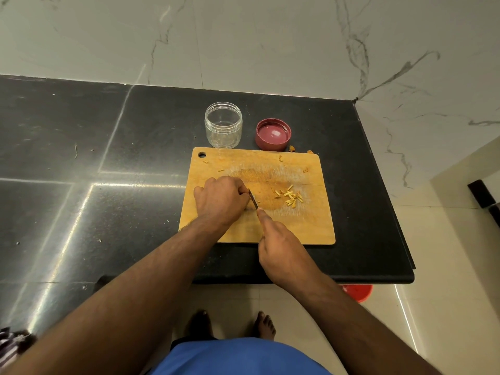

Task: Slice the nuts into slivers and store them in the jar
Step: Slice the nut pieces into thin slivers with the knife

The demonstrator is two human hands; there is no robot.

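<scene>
— Where are the hands?

— Both over the wooden cutting board point(311, 228) on the dark desk point(81, 158). The left hand point(220, 201) has its fingers curled down onto the board, pinning something small under the fingertips; I cannot see the nut itself, as the knuckles hide it. So that grip is closed on something, but I can't tell exactly what.

— And the other?

— The right hand point(281, 247) is wrapped round the handle of a knife point(254, 203), forefinger stretched along the spine. That grip is clamped on the knife. The blade's tip sits just beside the left fingertips, angled down to the board.

— Any slivers cut?

— A small heap of pale slivers point(290, 197) lies on the board to the right of the blade, near but apart from both hands. A few stray bits are scattered toward the board's far edge.

— The jar?

— The clear jar point(223, 125) stands upright and open on the desk beyond the left hand, just past the board's far edge. Its red lid point(273, 134) lies upturned beside it, beyond the knife.
</scene>
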